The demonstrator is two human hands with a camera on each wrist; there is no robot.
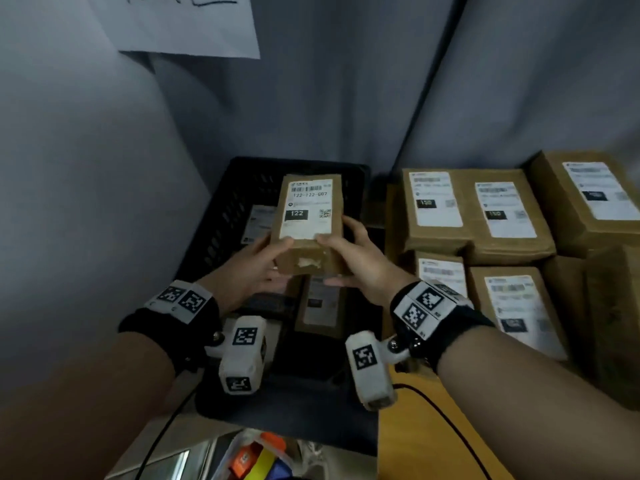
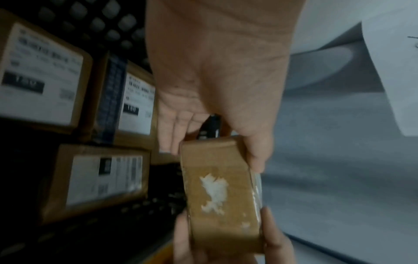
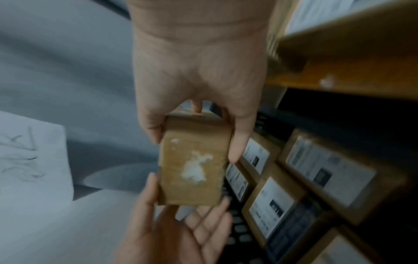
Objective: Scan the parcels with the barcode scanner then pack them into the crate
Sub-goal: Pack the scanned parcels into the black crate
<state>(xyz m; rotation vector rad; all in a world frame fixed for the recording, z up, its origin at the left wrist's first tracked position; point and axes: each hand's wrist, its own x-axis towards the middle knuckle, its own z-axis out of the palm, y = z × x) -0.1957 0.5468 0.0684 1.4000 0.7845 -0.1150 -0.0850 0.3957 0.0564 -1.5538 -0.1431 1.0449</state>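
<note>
Grey curtain backs the black crate [image 1: 239, 188]. Both my hands, left hand [image 1: 258, 263] and right hand [image 1: 360, 261], clamp fingers on a labelled parcel [image 1: 308, 216] above it. Packing step; next, lower it beside those inside.

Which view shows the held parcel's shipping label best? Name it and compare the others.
The head view: the shipping label faces up, its 122 readable, on the parcel gripped by the left hand and right hand. Both wrist views show only the parcel's plain taped end, no label.
</note>
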